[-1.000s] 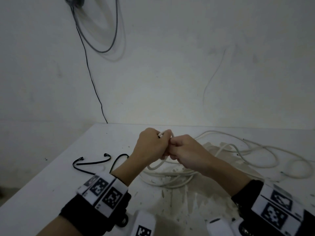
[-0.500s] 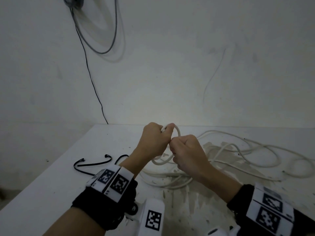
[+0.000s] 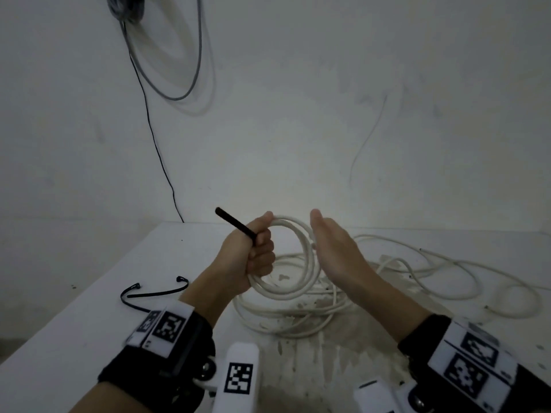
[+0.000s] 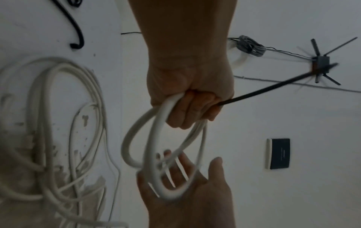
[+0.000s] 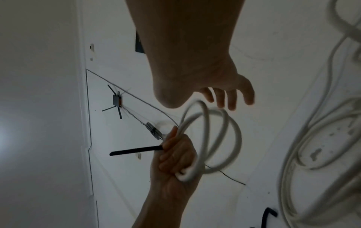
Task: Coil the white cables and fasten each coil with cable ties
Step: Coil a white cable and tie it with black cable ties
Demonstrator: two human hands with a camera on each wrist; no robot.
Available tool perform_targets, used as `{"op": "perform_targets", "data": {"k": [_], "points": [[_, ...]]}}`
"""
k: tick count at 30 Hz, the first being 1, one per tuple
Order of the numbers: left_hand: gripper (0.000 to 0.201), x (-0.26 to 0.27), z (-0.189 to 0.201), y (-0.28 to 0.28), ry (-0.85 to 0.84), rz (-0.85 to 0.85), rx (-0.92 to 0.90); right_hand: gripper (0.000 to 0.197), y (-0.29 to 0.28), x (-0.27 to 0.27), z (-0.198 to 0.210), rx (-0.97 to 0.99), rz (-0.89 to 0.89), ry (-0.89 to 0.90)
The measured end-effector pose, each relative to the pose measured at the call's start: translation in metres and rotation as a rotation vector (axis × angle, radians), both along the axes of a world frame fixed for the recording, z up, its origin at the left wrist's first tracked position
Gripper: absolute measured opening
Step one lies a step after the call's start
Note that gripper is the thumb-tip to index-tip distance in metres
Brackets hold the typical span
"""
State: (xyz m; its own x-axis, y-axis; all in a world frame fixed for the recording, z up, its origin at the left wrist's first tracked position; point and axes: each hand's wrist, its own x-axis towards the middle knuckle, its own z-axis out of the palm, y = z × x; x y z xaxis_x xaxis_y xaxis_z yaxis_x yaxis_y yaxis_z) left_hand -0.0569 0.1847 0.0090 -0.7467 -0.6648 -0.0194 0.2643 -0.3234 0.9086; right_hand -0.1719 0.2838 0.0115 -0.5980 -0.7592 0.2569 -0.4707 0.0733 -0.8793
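Observation:
My left hand (image 3: 259,251) grips a small coil of white cable (image 3: 286,295) held upright above the table. A black cable tie (image 3: 235,223) sticks out up-left from the fist. The left wrist view shows the same fist (image 4: 191,108), the coil (image 4: 125,148) and the tie's tail (image 4: 273,86). My right hand (image 3: 334,245) is open, palm facing the coil's right side, fingers straight. In the right wrist view its fingers (image 5: 224,98) hover just above the coil (image 5: 234,138). I cannot tell whether they touch it.
Loose white cable (image 3: 417,254) lies tangled on the white table (image 3: 74,338) under and right of the hands. Black cable ties (image 3: 155,293) lie at the left. A grey cable bundle (image 3: 125,7) hangs on the wall behind, with a black wire (image 3: 155,144) running down.
The two fists were pressed together on the cable. Now the right hand has let go and opened, and the left has raised the coil with the tie's tail sticking out.

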Motion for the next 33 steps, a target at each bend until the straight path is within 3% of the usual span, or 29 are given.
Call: {"op": "perform_targets", "data": {"k": [5, 7, 9, 11, 14, 17, 20, 23, 28, 31, 33], "points": [[0.045, 0.008, -0.003, -0.002, 0.285, -0.451, 0.249, 0.048, -0.003, 0.016, -0.004, -0.126, 0.115, -0.496], [0.046, 0.01, -0.007, -0.007, 0.363, -0.559, 0.331, 0.043, -0.001, 0.015, -0.002, -0.178, 0.171, -0.674], [0.06, 0.01, -0.004, -0.007, 0.389, -0.548, 0.427, 0.043, -0.002, 0.015, 0.001, -0.242, 0.233, -0.838], [0.068, 0.01, -0.002, -0.004, 0.331, -0.372, 0.394, 0.044, -0.003, 0.016, 0.005, -0.311, 0.213, -0.914], [0.053, 0.013, 0.004, 0.011, 0.266, -0.126, 0.22, 0.044, -0.005, 0.014, 0.008, -0.408, 0.062, -0.86], [0.036, 0.009, -0.001, 0.026, 0.106, -0.076, 0.084, 0.045, -0.007, 0.011, 0.007, -0.446, -0.113, -0.74], [0.026, -0.001, -0.014, 0.039, -0.11, 0.007, -0.079, 0.048, -0.009, 0.011, 0.002, -0.445, -0.178, -0.695], [0.02, -0.005, -0.01, 0.04, -0.029, 0.087, 0.002, 0.046, -0.008, 0.007, -0.002, -0.426, -0.129, -0.719], [0.022, -0.001, -0.003, 0.031, 0.146, 0.13, 0.179, 0.036, 0.005, -0.019, -0.006, -0.234, 0.138, -0.81], [0.029, 0.0, -0.009, 0.028, 0.167, 0.062, 0.219, 0.024, 0.022, -0.037, -0.001, -0.013, 0.205, -0.707], [0.038, -0.005, -0.012, 0.028, 0.18, -0.011, 0.241, 0.013, 0.032, -0.049, -0.001, 0.031, 0.225, -0.725]]}}
